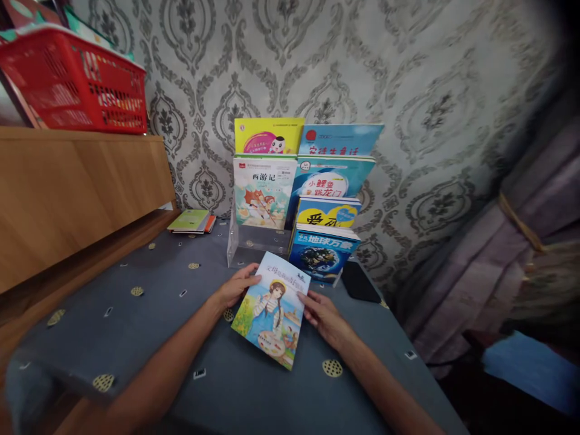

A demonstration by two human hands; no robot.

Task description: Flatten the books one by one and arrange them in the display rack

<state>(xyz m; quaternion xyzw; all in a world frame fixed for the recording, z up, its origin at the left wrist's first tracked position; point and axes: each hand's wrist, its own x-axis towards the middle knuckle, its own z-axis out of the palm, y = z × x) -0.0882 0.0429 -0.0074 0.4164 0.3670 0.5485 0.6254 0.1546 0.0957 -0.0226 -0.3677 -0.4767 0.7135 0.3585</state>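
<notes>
Between my two hands is a paperback book [274,311], tilted, its cover showing a girl in a yellow hat and blue overalls. My left hand [238,285] grips its upper left edge, thumb on the cover. On the opposite side, my right hand [324,313] pinches the right edge with thumb in front and fingers behind. Just beyond the book stands a clear plastic book rack [258,243] with stepped tiers. Its left column holds a yellow book [267,130] behind a pale green one [263,193]. In the right column are several books, a blue earth book [321,257] in front.
A dark cloth with printed motifs covers the table [154,326]. Far left lies a small stack of books [190,222]. A black flat object [361,282] rests right of the rack. A red basket [77,84] sits on a wooden cabinet [81,193]; a curtain [480,272] hangs at right.
</notes>
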